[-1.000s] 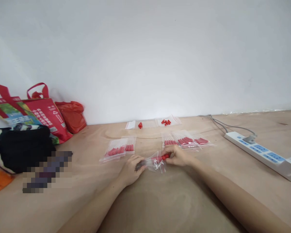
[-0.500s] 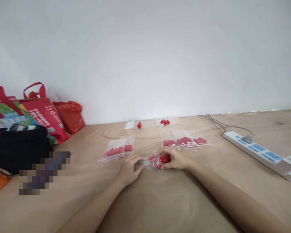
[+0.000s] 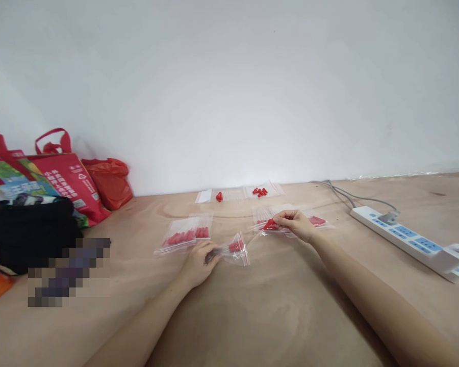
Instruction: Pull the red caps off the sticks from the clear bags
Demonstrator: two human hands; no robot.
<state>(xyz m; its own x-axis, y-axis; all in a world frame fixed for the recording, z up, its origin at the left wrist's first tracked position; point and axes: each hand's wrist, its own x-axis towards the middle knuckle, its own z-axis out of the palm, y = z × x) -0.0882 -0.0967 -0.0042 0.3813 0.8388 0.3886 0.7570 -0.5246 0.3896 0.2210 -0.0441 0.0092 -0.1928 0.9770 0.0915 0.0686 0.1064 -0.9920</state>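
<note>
Clear bag [image 3: 234, 251] pinched in LH [image 3: 199, 264], red tool [image 3: 268, 225] in RH [image 3: 296, 225], partly blocking filled bags [image 3: 316, 221] nr pwr strip [image 3: 407, 238].

This seems to be a simple room, perhaps in a home or a small workroom; which of these, I cannot tell with certainty. The wall [image 3: 229, 92] is plain and white, and a wide wooden tabletop [image 3: 229, 326] meets it. Shopping bags [image 3: 67, 183] and a red plastic bag [image 3: 109, 186] at the left give a domestic feeling. However, the small clear bags [image 3: 183, 234] with red pieces, laid in groups, and the white power strip [image 3: 407, 238] suit a workplace also.
</note>
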